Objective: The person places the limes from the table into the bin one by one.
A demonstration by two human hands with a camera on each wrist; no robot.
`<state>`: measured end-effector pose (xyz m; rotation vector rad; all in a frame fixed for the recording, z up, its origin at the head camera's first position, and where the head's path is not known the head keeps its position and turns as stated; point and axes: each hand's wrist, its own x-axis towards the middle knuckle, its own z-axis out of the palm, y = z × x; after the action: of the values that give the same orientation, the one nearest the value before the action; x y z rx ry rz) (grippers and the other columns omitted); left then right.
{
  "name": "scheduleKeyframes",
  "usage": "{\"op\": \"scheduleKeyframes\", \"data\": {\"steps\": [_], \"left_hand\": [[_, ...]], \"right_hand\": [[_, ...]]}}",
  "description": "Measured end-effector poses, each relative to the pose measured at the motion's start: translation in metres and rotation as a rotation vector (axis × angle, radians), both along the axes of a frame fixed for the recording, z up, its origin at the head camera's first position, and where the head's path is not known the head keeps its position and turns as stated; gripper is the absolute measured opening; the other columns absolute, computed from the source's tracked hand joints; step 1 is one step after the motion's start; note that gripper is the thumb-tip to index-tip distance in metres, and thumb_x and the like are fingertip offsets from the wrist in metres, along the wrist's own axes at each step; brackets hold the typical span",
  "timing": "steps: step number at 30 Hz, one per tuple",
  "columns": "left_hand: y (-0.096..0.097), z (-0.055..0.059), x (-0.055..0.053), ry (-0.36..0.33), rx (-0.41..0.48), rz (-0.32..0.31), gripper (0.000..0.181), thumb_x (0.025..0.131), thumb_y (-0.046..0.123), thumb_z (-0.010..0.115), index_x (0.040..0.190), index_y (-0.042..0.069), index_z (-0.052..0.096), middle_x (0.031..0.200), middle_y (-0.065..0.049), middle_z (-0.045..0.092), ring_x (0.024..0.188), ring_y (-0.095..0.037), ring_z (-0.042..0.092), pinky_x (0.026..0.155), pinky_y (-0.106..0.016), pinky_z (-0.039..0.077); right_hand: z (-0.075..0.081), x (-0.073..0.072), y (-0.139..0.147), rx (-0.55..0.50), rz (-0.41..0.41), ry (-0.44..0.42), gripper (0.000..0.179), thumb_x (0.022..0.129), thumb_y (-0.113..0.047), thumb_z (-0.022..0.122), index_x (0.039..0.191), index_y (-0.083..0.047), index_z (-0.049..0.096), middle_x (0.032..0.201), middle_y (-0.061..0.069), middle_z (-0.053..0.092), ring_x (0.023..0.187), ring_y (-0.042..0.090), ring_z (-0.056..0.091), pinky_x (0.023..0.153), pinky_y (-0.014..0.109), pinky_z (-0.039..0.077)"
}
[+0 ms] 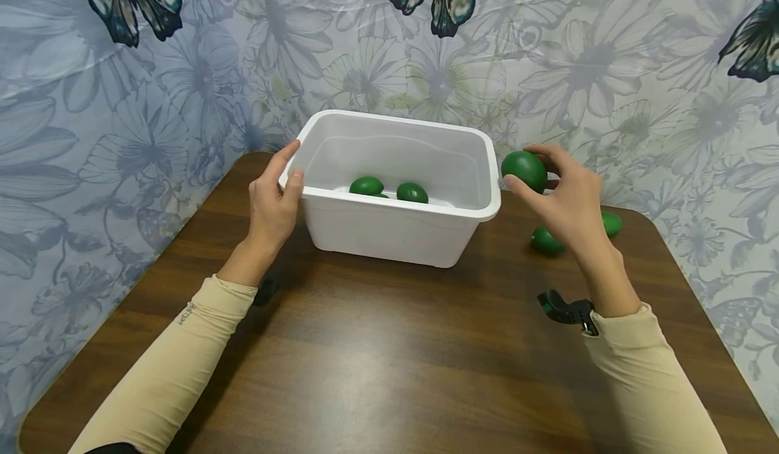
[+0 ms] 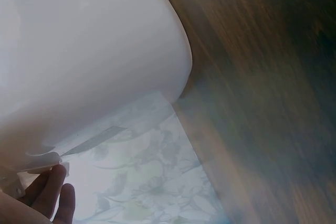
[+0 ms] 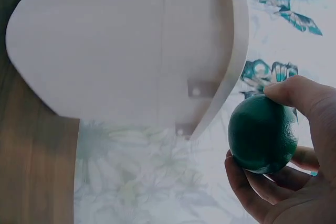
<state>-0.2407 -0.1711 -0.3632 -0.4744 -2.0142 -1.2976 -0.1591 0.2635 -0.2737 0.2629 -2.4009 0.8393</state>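
Observation:
A white plastic tub stands on the table, with several smooth green oval fruits lying at its bottom. My left hand grips the tub's left rim, thumb over the top edge. In the left wrist view its fingers curl under that rim. Just outside the tub's right rim, my right hand holds up another green oval fruit between thumb and fingers. The right wrist view shows this fruit as round, dark and glossy, beside the tub's outer wall.
Below my right hand, a green fruit lies on the brown wooden table. A further green one is partly hidden behind the wrist. A flower-and-butterfly patterned cloth hangs behind the table. Dark wrist-camera mounts stick out from the sleeves.

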Motion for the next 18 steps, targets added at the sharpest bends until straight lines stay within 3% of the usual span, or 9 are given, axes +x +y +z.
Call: {"op": "scheduleKeyframes", "data": {"steps": [6,12,18], "left_hand": [[0.0,0.0,0.0,-0.006,-0.001,-0.003,0.06,0.096,0.039,0.051,0.149,0.012,0.062,0.139,-0.012,0.07,0.118,-0.033,0.07,0.096,-0.054,0.053],[-0.001,0.0,0.0,-0.006,-0.002,-0.007,0.062,0.096,0.041,0.051,0.149,0.011,0.061,0.139,-0.013,0.069,0.118,-0.035,0.07,0.096,-0.058,0.053],[0.0,0.001,0.0,-0.007,-0.003,-0.005,0.061,0.096,0.04,0.051,0.149,0.011,0.061,0.139,-0.013,0.069,0.118,-0.035,0.07,0.096,-0.058,0.053]], "right_hand": [[0.004,-0.005,-0.011,0.009,0.052,0.017,0.049,0.089,-0.028,0.083,0.134,-0.012,0.07,0.119,0.007,0.077,0.1,-0.003,0.065,0.078,0.005,0.047],[0.004,-0.008,-0.023,0.002,0.115,0.024,0.049,0.089,-0.026,0.083,0.133,-0.01,0.07,0.118,0.008,0.077,0.104,0.018,0.071,0.08,0.006,0.048],[0.001,-0.011,-0.035,0.022,0.185,0.014,0.049,0.088,-0.025,0.084,0.131,-0.008,0.069,0.118,0.009,0.077,0.107,0.021,0.072,0.085,0.008,0.048]]}}
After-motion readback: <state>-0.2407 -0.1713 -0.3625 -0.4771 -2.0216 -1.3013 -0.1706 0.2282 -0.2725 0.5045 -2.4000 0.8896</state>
